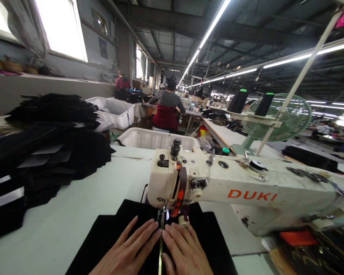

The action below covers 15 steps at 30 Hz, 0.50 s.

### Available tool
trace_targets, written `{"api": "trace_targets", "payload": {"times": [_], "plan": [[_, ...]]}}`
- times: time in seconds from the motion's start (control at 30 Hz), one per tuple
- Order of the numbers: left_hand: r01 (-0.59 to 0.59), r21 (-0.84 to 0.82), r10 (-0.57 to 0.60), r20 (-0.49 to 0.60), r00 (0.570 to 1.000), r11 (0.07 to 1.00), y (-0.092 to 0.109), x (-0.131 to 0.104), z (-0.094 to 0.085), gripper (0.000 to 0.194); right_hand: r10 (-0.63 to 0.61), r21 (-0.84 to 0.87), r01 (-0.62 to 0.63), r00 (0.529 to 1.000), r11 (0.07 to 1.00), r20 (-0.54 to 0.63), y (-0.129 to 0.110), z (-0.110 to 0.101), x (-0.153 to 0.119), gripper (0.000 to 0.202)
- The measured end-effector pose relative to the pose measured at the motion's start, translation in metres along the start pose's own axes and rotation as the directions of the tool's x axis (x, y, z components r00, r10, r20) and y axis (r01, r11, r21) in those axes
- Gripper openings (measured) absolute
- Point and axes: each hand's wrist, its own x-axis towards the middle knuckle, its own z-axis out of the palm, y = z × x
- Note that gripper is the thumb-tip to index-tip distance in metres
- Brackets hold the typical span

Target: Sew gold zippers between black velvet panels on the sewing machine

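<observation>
Black fabric (91,236) lies flat under the needle area of a white sewing machine (206,179). A gold-toothed zipper (160,256) runs down its middle toward me, its far end at the presser foot (162,214). My left hand (132,244) rests on the fabric left of the zipper, fingers stretched out and pointing at the foot. My right hand (183,244) presses flat on the fabric to the right of the zipper, fingertips near the foot. Both hands' fingertips almost meet over the zipper.
Stacked black fabric pieces (60,149) cover the table's left side. White plastic bins (132,135) stand behind the machine. Black thread cones (237,101) and a green fan (292,114) are at right. A seated person (167,103) works ahead. Zippers and a red item (298,237) lie at lower right.
</observation>
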Motion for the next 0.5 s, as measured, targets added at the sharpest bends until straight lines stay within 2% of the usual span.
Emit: {"api": "trace_targets", "payload": {"times": [0.13, 0.3, 0.5], "plan": [[0.047, -0.040, -0.047, 0.006, 0.999, 0.998, 0.003, 0.003, -0.005, 0.081, -0.010, -0.021, 0.010, 1.000, 1.000, 0.000, 0.002, -0.003, 0.003, 0.029], [0.141, -0.034, -0.142, -0.018, 0.990, 0.989, 0.003, 0.006, -0.006, 0.079, -0.063, -0.021, 0.066, 0.991, 0.998, 0.116, 0.011, -0.014, 0.017, 0.029], [0.168, -0.037, -0.166, 0.036, 0.985, 0.985, 0.002, 0.012, -0.010, 0.079, -0.080, -0.027, 0.084, 0.989, 0.996, 0.127, 0.016, -0.018, 0.025, 0.029]]}}
